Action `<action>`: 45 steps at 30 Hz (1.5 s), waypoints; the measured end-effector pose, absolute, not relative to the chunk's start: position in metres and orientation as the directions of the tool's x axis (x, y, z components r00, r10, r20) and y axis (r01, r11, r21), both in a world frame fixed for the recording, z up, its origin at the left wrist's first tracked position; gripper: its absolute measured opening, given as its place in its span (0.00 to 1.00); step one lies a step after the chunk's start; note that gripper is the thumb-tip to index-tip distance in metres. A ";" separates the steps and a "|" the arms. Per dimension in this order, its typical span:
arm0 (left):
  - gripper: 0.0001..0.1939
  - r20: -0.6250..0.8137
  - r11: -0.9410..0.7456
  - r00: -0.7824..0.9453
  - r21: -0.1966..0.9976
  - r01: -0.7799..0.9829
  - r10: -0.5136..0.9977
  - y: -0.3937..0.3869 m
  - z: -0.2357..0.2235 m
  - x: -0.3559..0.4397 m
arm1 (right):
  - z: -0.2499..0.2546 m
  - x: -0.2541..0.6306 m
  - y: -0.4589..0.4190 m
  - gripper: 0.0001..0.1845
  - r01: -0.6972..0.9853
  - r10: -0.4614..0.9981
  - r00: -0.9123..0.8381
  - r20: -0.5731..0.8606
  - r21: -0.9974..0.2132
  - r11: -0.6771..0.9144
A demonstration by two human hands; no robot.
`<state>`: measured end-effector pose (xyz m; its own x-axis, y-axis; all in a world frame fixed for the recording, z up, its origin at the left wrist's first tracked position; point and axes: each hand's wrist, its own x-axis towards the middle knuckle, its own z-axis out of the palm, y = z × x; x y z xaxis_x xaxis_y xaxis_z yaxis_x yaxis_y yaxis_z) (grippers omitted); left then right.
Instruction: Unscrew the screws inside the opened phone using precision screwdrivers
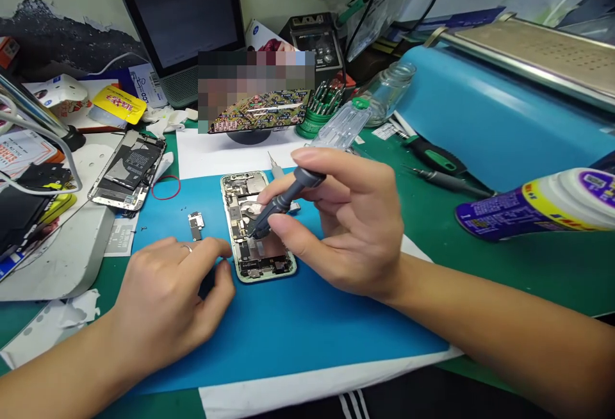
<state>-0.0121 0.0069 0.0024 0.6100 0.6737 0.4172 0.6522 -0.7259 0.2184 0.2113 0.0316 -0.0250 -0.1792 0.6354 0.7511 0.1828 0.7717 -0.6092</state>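
A phone with its screen off and its insides bare [275,245] lies on the blue mat. My right hand [355,220] is closed around a dark grey screwdriver [281,206], held slanted over the phone's middle. Its lower end is over the inner parts; I cannot make out the tip. My left hand [173,284] rests on the mat with bent fingers, thumb and forefinger apart, the forefinger at the phone's left edge. Nothing shows in it. A small metal bracket [196,225] lies above this hand, with tiny screws [143,228] to its left.
Another opened phone [129,169] and a red rubber band [166,187] are at the left. A small display [262,111] and a green bit holder [317,121] stand behind. At the right lie a black-green screwdriver [435,155] and a purple-white bottle [533,204].
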 end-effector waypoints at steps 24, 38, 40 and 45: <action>0.24 0.127 -0.900 0.896 0.159 0.405 0.426 -0.020 -0.011 -0.007 | -0.012 0.243 0.073 0.16 0.513 0.437 -0.156 0.886 -0.306 0.802; 0.21 0.120 -0.897 0.895 0.170 0.408 0.429 -0.019 -0.010 -0.009 | -0.001 0.262 0.090 0.08 0.797 0.785 -0.511 0.351 -0.150 0.586; 0.22 0.112 -0.895 0.894 0.171 0.412 0.433 -0.019 -0.011 -0.010 | -0.001 0.262 0.090 0.09 0.782 0.778 -0.542 0.318 -0.149 0.606; 0.22 0.097 -0.893 0.897 0.183 0.411 0.432 -0.019 -0.013 -0.011 | -0.004 0.263 0.087 0.17 0.725 0.743 -0.616 0.261 -0.180 0.664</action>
